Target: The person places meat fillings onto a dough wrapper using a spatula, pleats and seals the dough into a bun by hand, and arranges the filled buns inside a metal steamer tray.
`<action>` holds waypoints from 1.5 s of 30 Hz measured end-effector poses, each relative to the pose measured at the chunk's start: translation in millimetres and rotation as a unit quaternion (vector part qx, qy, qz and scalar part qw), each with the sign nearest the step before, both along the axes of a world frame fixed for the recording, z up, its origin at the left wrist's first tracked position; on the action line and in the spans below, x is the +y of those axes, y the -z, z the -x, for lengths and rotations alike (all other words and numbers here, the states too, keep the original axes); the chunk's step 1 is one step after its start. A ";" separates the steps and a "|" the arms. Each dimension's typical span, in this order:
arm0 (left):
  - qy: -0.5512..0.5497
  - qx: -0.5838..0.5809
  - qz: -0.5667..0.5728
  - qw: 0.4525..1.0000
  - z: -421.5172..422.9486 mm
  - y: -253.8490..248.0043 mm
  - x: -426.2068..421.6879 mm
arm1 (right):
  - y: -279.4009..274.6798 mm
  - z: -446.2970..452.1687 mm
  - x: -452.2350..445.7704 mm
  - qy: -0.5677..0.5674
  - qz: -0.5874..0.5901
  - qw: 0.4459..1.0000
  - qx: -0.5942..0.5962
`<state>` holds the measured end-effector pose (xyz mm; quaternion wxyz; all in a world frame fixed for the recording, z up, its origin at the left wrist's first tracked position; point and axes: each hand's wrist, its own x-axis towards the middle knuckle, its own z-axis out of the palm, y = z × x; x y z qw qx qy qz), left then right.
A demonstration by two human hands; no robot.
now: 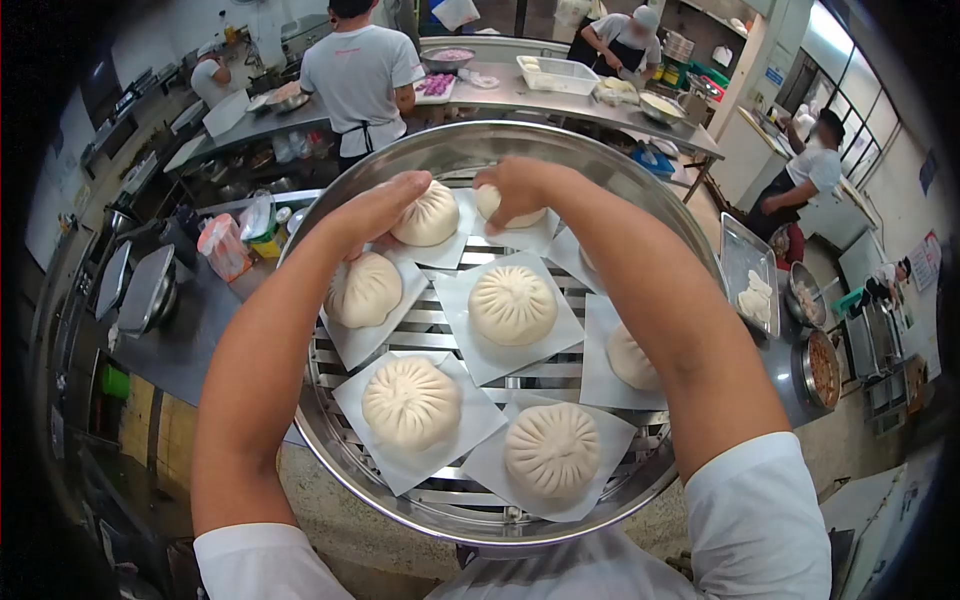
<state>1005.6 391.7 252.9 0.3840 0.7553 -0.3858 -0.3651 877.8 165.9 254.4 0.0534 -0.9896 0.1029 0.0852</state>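
Observation:
Pleated white buns sit on squares of white paper in a large round metal steamer tray (322, 432) with a slatted bottom. At the far side, my left hand (385, 208) curls round the left of one bun (430, 216). My right hand (522, 188) grips another bun (490, 202) beside it from above, its fingers bent down over the dough. Nearer me are a centre bun (512, 305), a left bun (366, 290) and two front buns, one on the left (410, 403) and one on the right (552, 450). My right forearm partly hides the right-side buns (630, 358).
Behind the steamer runs a steel worktable (500, 97) with a white plastic bin (558, 76) and bowls. Several people work around the room. At right lie a metal tray (750, 270) with dough pieces and a bowl of filling (820, 370). A scale (148, 290) stands left.

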 end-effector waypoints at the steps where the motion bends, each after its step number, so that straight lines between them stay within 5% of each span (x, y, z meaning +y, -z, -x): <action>1: 0.001 -0.001 0.006 1.000 0.6 -0.9 1.2 | 0.7 0.1 -0.6 -0.004 0.008 0.999 0.034; 7: 0.026 -0.099 0.015 0.995 -10.7 1.7 -1.6 | -31.9 32.3 -0.4 0.051 -0.015 0.999 -0.008; 9: 0.046 -0.289 0.062 0.954 -23.3 10.1 -6.0 | -52.6 55.0 -6.2 0.017 -0.013 0.997 -0.081; 13: 0.090 -0.382 0.136 0.910 18.4 -28.1 9.1 | -98.9 143.3 34.3 0.022 0.011 1.000 0.010; 15: 0.117 -0.360 0.177 0.908 41.8 -46.0 20.3 | -97.0 186.8 55.6 0.011 0.003 0.998 0.054; 17: 0.272 -0.214 0.122 0.930 73.3 -68.5 40.9 | -81.0 223.2 69.9 0.000 -0.028 0.996 0.086; 22: 0.451 -0.238 -0.042 0.859 120.0 -66.9 86.2 | -43.1 260.3 81.9 0.027 -0.088 0.989 0.114; 25: 0.413 -0.266 -0.133 0.861 126.3 -58.6 105.9 | -39.3 260.3 80.5 0.021 -0.098 0.991 0.094; 30: 0.369 -0.268 -0.070 0.887 124.0 -30.2 125.3 | -40.8 262.5 81.4 0.026 -0.098 0.991 0.083; 37: 0.339 -0.242 -0.129 0.900 121.1 -41.9 125.2 | -53.7 254.0 91.8 0.034 -0.073 0.988 0.128; 40: 0.312 -0.196 -0.087 0.925 110.5 -29.1 126.1 | -73.2 232.8 124.6 -0.068 -0.073 0.995 -0.018; 45: 0.231 -0.056 -0.111 0.965 111.1 -45.6 134.0 | -78.2 195.6 192.3 -0.178 -0.121 0.976 0.025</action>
